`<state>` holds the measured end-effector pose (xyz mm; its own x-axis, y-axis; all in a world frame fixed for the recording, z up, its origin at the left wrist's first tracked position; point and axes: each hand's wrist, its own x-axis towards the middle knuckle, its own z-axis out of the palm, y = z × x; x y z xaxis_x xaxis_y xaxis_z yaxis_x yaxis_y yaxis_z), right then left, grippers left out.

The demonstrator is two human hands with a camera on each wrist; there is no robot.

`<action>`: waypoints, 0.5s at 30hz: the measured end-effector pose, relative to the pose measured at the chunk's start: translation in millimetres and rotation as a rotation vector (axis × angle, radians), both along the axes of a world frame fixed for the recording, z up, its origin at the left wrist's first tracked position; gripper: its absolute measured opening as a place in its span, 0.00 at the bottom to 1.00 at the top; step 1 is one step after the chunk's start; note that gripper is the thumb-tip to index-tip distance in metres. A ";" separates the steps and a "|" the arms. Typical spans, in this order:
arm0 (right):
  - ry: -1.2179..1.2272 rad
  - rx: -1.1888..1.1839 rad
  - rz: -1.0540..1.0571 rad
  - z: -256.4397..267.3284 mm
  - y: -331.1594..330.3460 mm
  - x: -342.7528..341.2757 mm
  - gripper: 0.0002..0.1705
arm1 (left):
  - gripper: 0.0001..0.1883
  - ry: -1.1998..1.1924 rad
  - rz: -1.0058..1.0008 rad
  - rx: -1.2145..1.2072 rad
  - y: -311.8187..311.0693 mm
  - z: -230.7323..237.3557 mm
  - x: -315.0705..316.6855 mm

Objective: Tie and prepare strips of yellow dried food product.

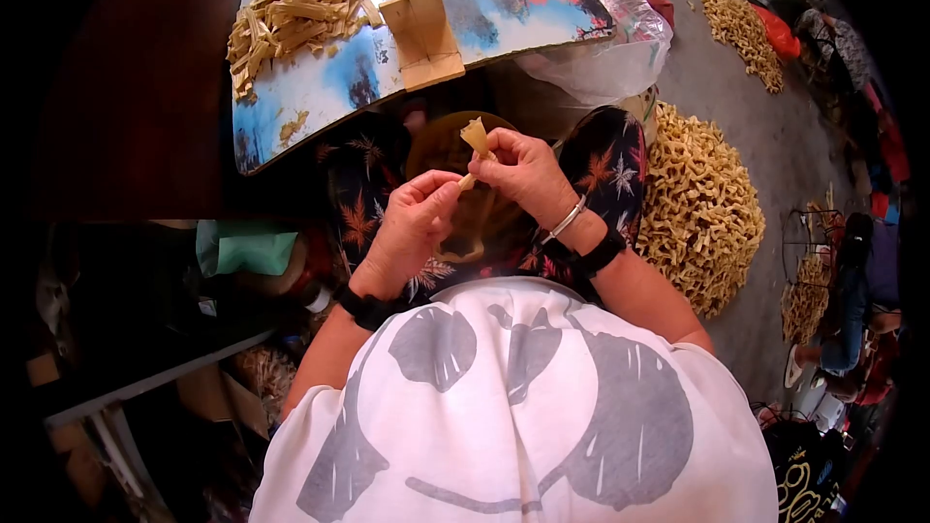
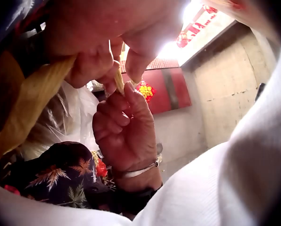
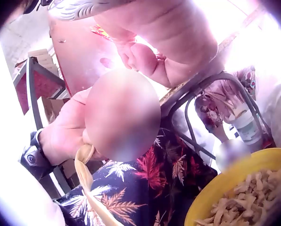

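In front of the belly, my left hand point(image 1: 415, 225) and right hand point(image 1: 531, 179) come together on a pale yellow, flat, pliable strip point(image 1: 475, 136). The left thumb and fingers pinch its lower end, while the right thumb and fingertips grip it higher up; its wider end sticks up past the right hand. In the left wrist view, a long strip point(image 2: 33, 106) hangs below the left fingers. A length of strip point(image 3: 87, 181) also trails down from the left hand in the right wrist view, where a blurred patch hides much of that hand.
A painted board table point(image 1: 339, 87) ahead bears a pile of strips point(image 1: 310, 10) and an angled wooden piece point(image 1: 423, 34). To the right lies a heap of small knotted pieces point(image 1: 702, 213). A yellow basin point(image 3: 201, 202) holds similar pieces. Plastic bag point(image 1: 610, 48) beside the table.
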<state>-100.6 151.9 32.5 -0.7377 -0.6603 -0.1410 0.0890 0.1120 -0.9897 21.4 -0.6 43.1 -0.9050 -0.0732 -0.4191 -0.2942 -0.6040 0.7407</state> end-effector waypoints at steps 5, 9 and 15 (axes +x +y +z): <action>0.089 0.026 0.019 0.9 -6.5 1.5 0.14 | 0.11 0.052 -0.001 -0.218 2.7 -2.1 -9.1; 0.057 -0.056 -0.019 -0.4 -13.0 -5.3 0.16 | 0.11 0.039 0.012 -0.340 -0.8 8.1 -10.3; 0.236 -0.137 -0.048 35.6 -48.4 -59.0 0.17 | 0.07 0.448 0.138 -1.178 -46.6 30.3 -66.0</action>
